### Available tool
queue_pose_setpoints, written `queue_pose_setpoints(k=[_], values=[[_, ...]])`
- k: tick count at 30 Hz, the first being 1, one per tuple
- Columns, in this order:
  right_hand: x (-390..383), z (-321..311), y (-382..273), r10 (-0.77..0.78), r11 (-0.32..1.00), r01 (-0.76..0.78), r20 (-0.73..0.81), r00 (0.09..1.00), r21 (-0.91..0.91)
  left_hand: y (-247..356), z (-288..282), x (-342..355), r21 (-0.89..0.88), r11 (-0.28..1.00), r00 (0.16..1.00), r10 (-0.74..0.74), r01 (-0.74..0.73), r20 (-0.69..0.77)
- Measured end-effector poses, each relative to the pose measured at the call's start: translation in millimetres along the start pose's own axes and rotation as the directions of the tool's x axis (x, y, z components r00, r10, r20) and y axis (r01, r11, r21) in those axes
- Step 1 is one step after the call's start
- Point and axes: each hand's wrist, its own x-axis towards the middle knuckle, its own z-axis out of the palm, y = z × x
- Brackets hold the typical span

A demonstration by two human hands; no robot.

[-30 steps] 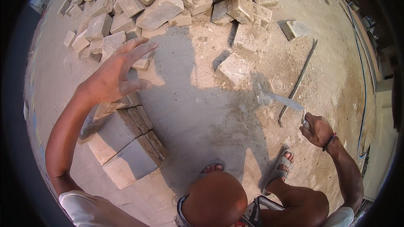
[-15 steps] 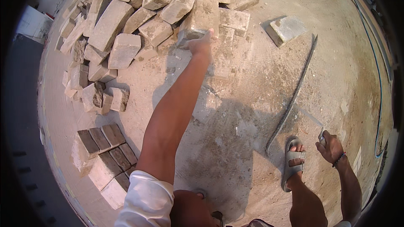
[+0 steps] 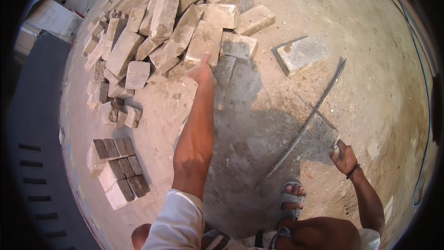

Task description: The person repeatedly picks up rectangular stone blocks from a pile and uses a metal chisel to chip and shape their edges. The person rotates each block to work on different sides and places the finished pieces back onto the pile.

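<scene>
My left hand [image 3: 202, 71] reaches forward at the near edge of a brick pile. Its fingers are closed on the end of a pale, dusty brick [image 3: 206, 39], with the thumb on top. Whether that brick is clear of those beneath it, I cannot tell. On the right, my right hand [image 3: 344, 158] grips the handle of a trowel [image 3: 326, 120]. The trowel's thin blade, seen nearly edge-on, points forward and left across a long, dark, curved strip [image 3: 303, 132] on the ground. Flat bricks [image 3: 238, 46] lie just right of the left hand's brick.
Loose bricks [image 3: 122, 53] are heaped at the far left. A neat small brick stack [image 3: 113, 176] stands nearer on the left. One separate block [image 3: 303, 54] lies to the right of the pile. My sandalled foot [image 3: 292, 199] is near the trowel; a blue hose [image 3: 423, 78] runs along the right.
The view has shifted. The trowel has moved left, and its blade now crosses the dark strip. My left hand keeps its grip on the brick, which now appears smaller and farther away.
</scene>
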Motion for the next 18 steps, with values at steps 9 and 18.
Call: queue_pose_setpoints(k=[9,18], values=[[27,42,-10,-0.261,0.929,0.257,-0.019,0.965,0.266,61,-82,-75,0.452,0.851,0.963,0.220,-0.267,0.154],[1,114,-31,-0.225,0.824,0.218,-0.051,0.973,0.522,114,-119,-236,0.915,0.158,0.902,-0.169,-0.372,0.396]])
